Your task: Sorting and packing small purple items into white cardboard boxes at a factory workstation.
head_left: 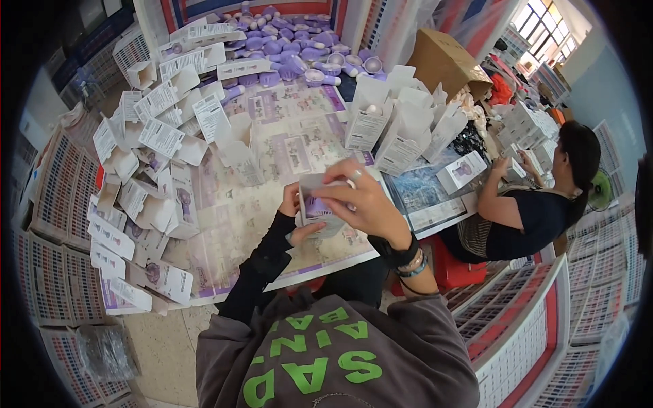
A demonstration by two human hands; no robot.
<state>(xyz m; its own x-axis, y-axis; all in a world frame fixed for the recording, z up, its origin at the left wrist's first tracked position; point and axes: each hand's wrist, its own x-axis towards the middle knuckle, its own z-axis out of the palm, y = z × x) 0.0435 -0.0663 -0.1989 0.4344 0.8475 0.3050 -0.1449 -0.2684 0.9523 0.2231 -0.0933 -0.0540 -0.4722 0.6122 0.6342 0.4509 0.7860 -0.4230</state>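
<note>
Above the printed tabletop (228, 248), the left hand (292, 204) wraps a white card box (309, 181), purple plastic piece (317, 207) inside!
Right hand (359, 198) curls over its mouth, pinch unclear; open cartons (160, 139) crowd left, upright boxes (401, 146) right, glossy purple-and-white handled tools (279, 49) heaped beyond.

On the right, 1 co-worker (534, 228) in a dark short-sleeved top, with a round green fan (600, 190) behind and a bright red plastic stool (457, 266) near. Toward the top right, a large brown cardboard carton (445, 60) and a bright multi-paned window (544, 26). Lower left, a crumpled clear plastic bundle (105, 352) beside beige flooring (170, 343).
</note>
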